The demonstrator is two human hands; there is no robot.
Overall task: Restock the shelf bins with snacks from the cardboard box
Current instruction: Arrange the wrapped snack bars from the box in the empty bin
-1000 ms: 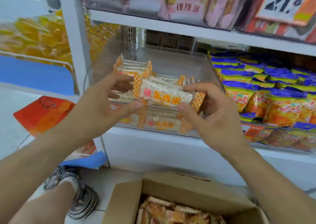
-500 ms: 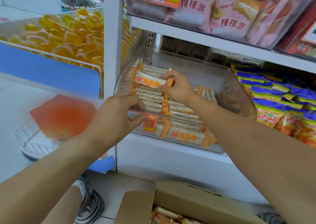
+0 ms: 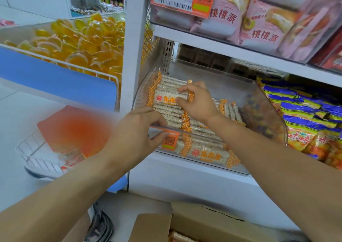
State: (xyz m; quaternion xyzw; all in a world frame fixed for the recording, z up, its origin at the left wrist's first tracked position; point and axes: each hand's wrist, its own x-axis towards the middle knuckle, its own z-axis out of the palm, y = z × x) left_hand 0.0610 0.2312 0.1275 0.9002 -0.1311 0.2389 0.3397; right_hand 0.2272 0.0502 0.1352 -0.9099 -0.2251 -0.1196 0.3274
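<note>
clear plastic shelf bin (image 3: 266, 101) sits on the white shelf, left part stacked with white rice-cracker packs with orange checkered ends (image 3: 166, 110). right hand (image 3: 199, 103) reaches into the bin, grip pinching the top orange-labelled cracker pack (image 3: 166, 98) between thumb and fingers, pack lying on the stack at the back left. left hand (image 3: 137, 136) grips the bin's front rim, fingers curled over it, thumb on the front wall by the orange qr label (image 3: 170, 141). brown cardboard box (image 3: 212, 221) is on the floor below, flaps open, more packs barely visible inside.
</note>
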